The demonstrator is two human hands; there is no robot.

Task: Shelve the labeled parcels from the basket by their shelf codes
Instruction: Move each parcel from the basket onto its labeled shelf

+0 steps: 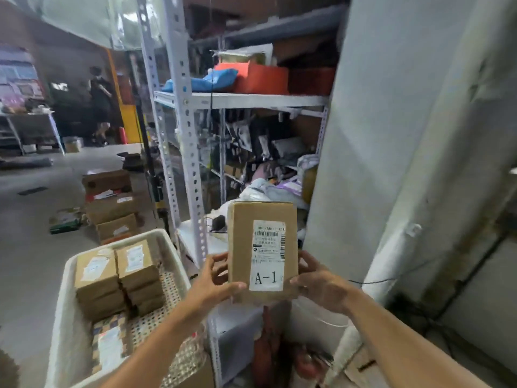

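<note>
Cardboard parcel (253,239) held upright in front of the metal shelving rack (187,130), white shipping label (268,254) facing the camera with "A-1" printed big at the bottom (barcode and small print above it, too blurry to read). Gripped low down on both sides: left hand (214,284) with fingers curled round the left edge and thumb on the front corner, right hand (319,285) wrapped round the right edge the same way.

Down to the left, white plastic basket (64,326) with a perforated bottom, more labeled parcels (117,278) stacked in two piles at its far end and one flat package (110,348) lying nearer.

Behind the held parcel, rack shelves crammed with bags and mailers; up higher a blue bag (201,81) next to a red box (261,78). Grey pillar (397,121) just right of the rack. Further left on the floor, a stack of cardboard boxes (112,205).
</note>
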